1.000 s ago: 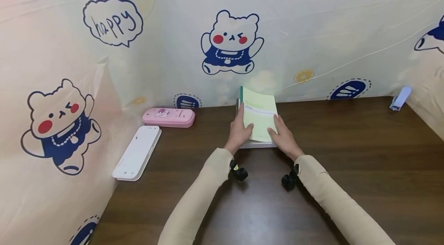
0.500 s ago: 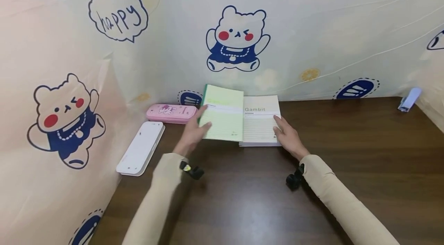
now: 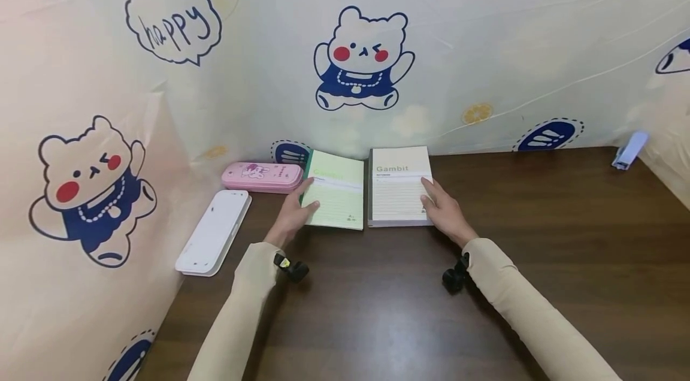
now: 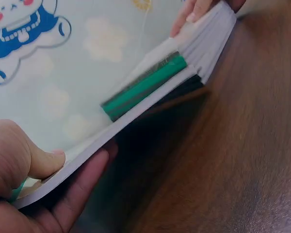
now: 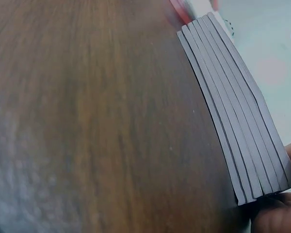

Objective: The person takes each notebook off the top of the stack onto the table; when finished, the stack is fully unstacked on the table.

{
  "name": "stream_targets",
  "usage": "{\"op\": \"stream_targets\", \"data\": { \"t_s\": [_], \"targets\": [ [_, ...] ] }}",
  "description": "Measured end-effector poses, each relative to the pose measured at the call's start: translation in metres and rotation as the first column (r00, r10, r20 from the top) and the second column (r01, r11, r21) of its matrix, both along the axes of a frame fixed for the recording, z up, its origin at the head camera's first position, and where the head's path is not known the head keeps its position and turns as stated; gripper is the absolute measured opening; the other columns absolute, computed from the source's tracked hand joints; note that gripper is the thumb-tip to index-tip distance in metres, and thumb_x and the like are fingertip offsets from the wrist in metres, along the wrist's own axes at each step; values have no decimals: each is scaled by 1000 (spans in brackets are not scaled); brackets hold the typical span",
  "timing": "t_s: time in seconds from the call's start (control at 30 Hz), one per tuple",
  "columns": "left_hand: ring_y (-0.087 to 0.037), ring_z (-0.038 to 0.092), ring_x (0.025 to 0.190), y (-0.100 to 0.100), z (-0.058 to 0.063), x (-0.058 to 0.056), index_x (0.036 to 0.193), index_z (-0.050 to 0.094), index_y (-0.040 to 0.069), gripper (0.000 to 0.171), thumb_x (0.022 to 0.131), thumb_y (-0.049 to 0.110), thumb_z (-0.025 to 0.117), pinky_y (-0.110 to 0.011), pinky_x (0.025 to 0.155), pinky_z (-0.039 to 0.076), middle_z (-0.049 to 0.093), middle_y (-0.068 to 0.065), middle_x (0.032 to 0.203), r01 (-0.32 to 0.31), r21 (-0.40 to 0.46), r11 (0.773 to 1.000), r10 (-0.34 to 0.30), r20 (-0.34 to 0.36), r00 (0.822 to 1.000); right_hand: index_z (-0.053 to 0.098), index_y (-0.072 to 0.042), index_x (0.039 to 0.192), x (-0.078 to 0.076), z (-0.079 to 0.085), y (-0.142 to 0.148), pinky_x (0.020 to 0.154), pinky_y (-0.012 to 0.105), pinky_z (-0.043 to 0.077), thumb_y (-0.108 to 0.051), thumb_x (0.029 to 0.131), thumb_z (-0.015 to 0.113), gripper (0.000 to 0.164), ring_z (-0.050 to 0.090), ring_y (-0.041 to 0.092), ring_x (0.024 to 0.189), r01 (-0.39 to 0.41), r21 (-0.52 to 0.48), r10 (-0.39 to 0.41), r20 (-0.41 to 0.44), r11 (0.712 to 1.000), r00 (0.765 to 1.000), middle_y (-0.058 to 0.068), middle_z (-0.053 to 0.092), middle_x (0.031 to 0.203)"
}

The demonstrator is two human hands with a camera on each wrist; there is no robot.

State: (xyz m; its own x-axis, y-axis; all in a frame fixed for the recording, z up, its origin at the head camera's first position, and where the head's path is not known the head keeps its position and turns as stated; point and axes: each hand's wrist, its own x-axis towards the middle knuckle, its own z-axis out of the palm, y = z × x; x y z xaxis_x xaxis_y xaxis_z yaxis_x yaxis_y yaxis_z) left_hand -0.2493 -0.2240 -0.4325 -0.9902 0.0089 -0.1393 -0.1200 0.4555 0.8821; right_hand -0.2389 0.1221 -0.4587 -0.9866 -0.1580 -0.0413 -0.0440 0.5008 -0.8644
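My left hand [image 3: 290, 216] pinches a pale green notebook [image 3: 336, 195] by its left edge, thumb on the cover and fingers underneath. In the left wrist view this notebook [image 4: 106, 133] is lifted off the table on the held side. Just to its right lies a stack of several notebooks [image 3: 400, 198], topped by a cream cover marked "Gambit". My right hand [image 3: 446, 213] grips the stack's right edge, with the thumb on the top cover. The right wrist view shows the layered page edges of the stack [image 5: 233, 111], and fingers at its lower corner.
A pink pencil case [image 3: 262, 177] lies at the back left, close to the green notebook. In front of it is a white flat case [image 3: 214, 234]. A light blue stapler-like object [image 3: 629, 150] stands at the far right corner. A printed cloth [image 3: 259, 69] hangs behind the brown table [image 3: 377, 309].
The green notebook has come off the top of the stack, moved left in my left hand, and dropped lower beside it. My right hand stays at the stack's right edge.
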Motion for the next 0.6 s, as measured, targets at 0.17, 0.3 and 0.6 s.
{"op": "stream_targets", "data": {
  "t_s": [0.17,0.3,0.6],
  "targets": [
    [-35,24,144,1,-16,0,152,32,11,64,94,8,60,-50,120,18,30,-17,156,53,-244,968,-58,-11,998,24,-14,155,1,-3,-2,121,54,13,-21,104,39,53,10,34,150,-7,12,7,2,1000,1000,16,9,163],
    [-41,26,130,8,-18,2,149,39,10,59,94,13,61,-56,109,27,31,-29,144,61,-448,892,-82,-28,996,24,-13,155,0,-1,-1,121,54,14,-20,104,39,53,11,35,150,-5,33,5,-20,999,1000,17,10,163],
    [-44,9,142,26,-7,-1,147,42,14,56,95,18,60,-64,113,16,10,-25,158,44,-556,830,-49,5,999,23,-15,155,-3,1,-1,121,54,12,-19,104,37,53,10,34,150,7,34,-7,1,999,1000,17,8,163]
  ]
}}
